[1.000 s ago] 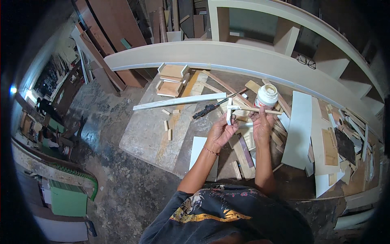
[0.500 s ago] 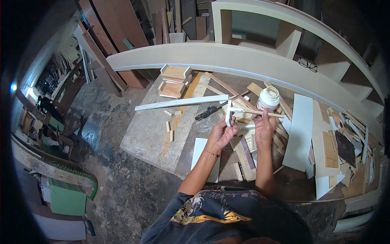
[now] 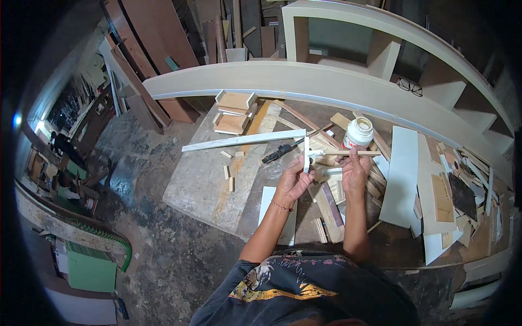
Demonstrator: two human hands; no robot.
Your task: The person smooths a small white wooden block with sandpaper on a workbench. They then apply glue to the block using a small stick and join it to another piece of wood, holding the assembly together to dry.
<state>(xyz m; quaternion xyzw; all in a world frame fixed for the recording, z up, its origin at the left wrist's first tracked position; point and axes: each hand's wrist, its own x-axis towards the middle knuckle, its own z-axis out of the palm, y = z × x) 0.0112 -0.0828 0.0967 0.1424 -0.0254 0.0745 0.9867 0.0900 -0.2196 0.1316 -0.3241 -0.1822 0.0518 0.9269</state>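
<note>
My left hand (image 3: 296, 181) is closed on a white wooden frame piece (image 3: 244, 139), whose long strip reaches out to the left and whose short strip stands at the fingers, meeting it at a corner. In my right hand (image 3: 354, 171) is a thin wooden stick (image 3: 365, 154), gripped between thumb and fingers. White paste, looking like glue, sits where the stick's left end meets the short strip. Just beyond my right hand stands an uncapped white jar (image 3: 359, 132) with paste around its mouth. A dark tool (image 3: 280, 153) lies beyond my left hand; its kind is unclear.
Two stacked small wooden trays (image 3: 235, 101) sit at the table's far left, with several small wood blocks (image 3: 231, 185) nearer. A white panel (image 3: 399, 176) and scrap wood (image 3: 467, 201) cover the right. A long cream cabinet frame (image 3: 261, 72) borders the back, with eyeglasses (image 3: 410, 87) on it.
The short strip in my left hand has turned slightly more upright. The stick in my right hand has levelled out, its tip staying against the strip.
</note>
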